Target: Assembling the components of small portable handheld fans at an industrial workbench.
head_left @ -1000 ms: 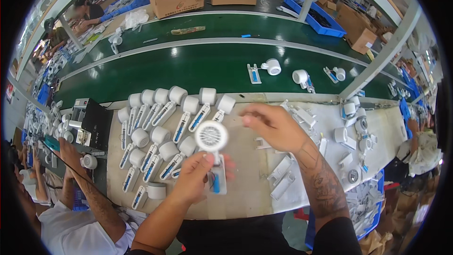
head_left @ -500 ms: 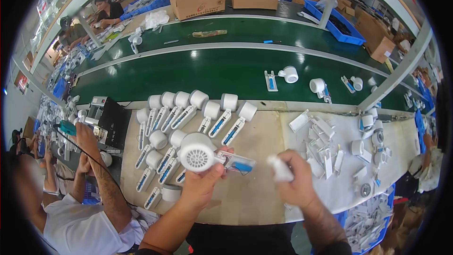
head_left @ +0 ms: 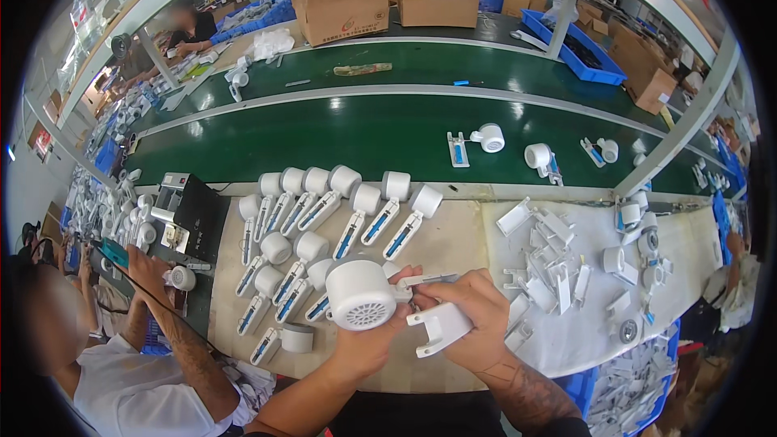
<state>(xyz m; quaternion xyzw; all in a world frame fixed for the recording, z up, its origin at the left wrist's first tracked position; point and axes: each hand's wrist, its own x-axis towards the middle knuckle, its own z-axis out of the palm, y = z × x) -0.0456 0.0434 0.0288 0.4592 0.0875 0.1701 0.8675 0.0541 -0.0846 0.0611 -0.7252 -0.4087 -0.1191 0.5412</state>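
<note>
My left hand [head_left: 368, 350] is closed around the neck of a white handheld fan [head_left: 360, 295], whose round slotted grille is turned toward me. The fan's opened handle [head_left: 427, 279] points right, seen nearly edge-on between both hands. My right hand [head_left: 479, 320] grips a white plastic handle cover [head_left: 441, 328] with a notched end. That cover hangs just below the fan's handle, close to my left fingertips. Its fingers also lie near the handle; whether they touch it is hidden. Left of my hands, several similar fans [head_left: 402, 231] rest in rows, with blue parts in their open handles.
Loose white covers [head_left: 558, 275] are heaped on the table's right side. A blue bin [head_left: 639, 388] of white parts stands below. Beyond the table runs a green conveyor [head_left: 324, 133] carrying fans [head_left: 488, 138]. At left, a co-worker [head_left: 154, 372] works beside a black machine [head_left: 190, 214].
My right hand has brought the cover leftward to the fan. The fan has moved slightly right and lower, and its handle has turned from flat-facing to nearly edge-on.
</note>
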